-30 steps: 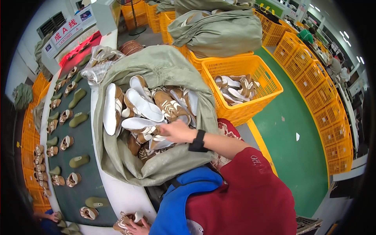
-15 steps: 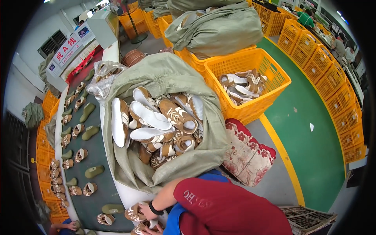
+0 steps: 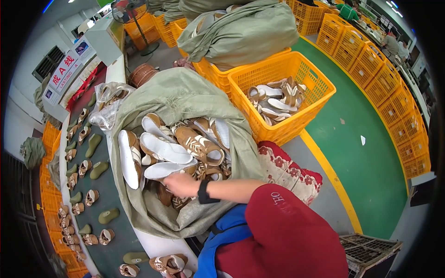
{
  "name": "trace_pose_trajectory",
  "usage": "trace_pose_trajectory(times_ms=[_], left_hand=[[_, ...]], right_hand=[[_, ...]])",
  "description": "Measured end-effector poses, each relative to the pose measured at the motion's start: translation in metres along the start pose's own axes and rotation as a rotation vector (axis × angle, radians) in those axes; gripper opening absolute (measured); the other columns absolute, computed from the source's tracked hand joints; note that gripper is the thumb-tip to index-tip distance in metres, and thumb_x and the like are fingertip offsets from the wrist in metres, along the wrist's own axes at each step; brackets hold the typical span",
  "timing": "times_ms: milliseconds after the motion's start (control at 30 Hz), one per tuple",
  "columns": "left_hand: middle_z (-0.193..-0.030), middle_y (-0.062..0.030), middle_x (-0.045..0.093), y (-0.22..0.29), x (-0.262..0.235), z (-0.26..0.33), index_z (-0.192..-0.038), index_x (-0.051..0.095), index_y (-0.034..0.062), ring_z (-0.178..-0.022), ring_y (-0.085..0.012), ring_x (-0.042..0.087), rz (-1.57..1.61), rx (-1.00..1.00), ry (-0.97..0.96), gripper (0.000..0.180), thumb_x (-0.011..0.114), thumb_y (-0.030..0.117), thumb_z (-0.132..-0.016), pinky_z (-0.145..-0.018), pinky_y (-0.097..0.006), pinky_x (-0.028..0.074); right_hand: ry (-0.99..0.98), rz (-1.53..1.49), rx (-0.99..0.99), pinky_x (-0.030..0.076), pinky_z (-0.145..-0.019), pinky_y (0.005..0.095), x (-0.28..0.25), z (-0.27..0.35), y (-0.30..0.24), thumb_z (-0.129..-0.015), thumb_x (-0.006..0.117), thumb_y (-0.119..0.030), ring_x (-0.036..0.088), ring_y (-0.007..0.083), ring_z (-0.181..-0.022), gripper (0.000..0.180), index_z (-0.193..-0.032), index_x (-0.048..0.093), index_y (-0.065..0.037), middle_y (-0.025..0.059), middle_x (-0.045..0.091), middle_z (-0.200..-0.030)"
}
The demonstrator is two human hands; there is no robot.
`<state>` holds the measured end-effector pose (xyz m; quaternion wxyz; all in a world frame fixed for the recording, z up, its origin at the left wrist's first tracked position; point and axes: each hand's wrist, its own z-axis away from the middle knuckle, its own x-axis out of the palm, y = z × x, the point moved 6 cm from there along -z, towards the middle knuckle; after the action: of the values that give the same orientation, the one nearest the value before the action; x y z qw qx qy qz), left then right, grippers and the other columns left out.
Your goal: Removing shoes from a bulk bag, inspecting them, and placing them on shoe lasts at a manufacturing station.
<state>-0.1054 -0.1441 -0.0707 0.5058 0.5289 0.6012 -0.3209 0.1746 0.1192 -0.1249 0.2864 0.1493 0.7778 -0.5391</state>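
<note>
My right hand point(image 3: 181, 185), with a black band on its wrist, reaches into a large green woven sack point(image 3: 204, 224). Its fingers are curled at a brown-and-white shoe point(image 3: 168, 170) with a white sole, and the fingertips are partly hidden among the shoes. Several more such shoes fill the sack, some sole up, like the long white-soled shoe point(image 3: 128, 157) at its left side. At the lower edge, my left hand point(image 3: 182, 274) shows only in part, closed against a brown-and-white shoe point(image 3: 168, 263) on the white bench edge.
Left of the sack runs a dark green conveyor point(image 3: 109, 255) bearing shoes and green lasts point(image 3: 109, 215). A yellow crate point(image 3: 278, 134) of shoes stands to the right, above a floral cushion point(image 3: 292, 173). A metal rack point(image 3: 368, 252) is at lower right; yellow crates line the green walkway point(image 3: 343, 125).
My right hand has moved from the shoes on the bench edge up into the sack. My left hand remains low, mostly out of view. The whole view has shifted slightly.
</note>
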Motion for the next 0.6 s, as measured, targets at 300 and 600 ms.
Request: trace_pose_trajectory(times_ms=[300, 600], left_hand=[[-0.129, -0.0178, 0.044, 0.197, 0.061, -0.090, -0.121, 0.049, 0.0058, -0.120, -0.0376, 0.039, 0.418, 0.598, -0.386, 0.051, 0.067, 0.014, -0.074, -0.101, -0.046, 0.030], [-0.082, -0.0044, 0.067, 0.147, 0.167, -0.043, -0.072, 0.071, 0.0139, -0.100, -0.0255, 0.054, -0.249, 0.755, -0.819, 0.032, 0.060, 0.044, -0.073, -0.100, -0.054, 0.026]], right_hand=[[-0.924, 0.337, -0.038, 0.047, -0.070, 0.0465, 0.086, 0.113, 0.073, -0.079, 0.048, -0.014, 0.061, 0.0295, -0.089, 0.024, -0.096, 0.064, -0.009, 0.0144, 0.063, -0.095], [-0.224, 0.538, -0.055, 0.047, -0.069, 0.0349, -0.040, 0.108, 0.080, -0.074, 0.054, -0.011, 0.050, 0.0238, -0.094, 0.020, -0.093, 0.060, -0.010, 0.0060, 0.056, -0.094]])
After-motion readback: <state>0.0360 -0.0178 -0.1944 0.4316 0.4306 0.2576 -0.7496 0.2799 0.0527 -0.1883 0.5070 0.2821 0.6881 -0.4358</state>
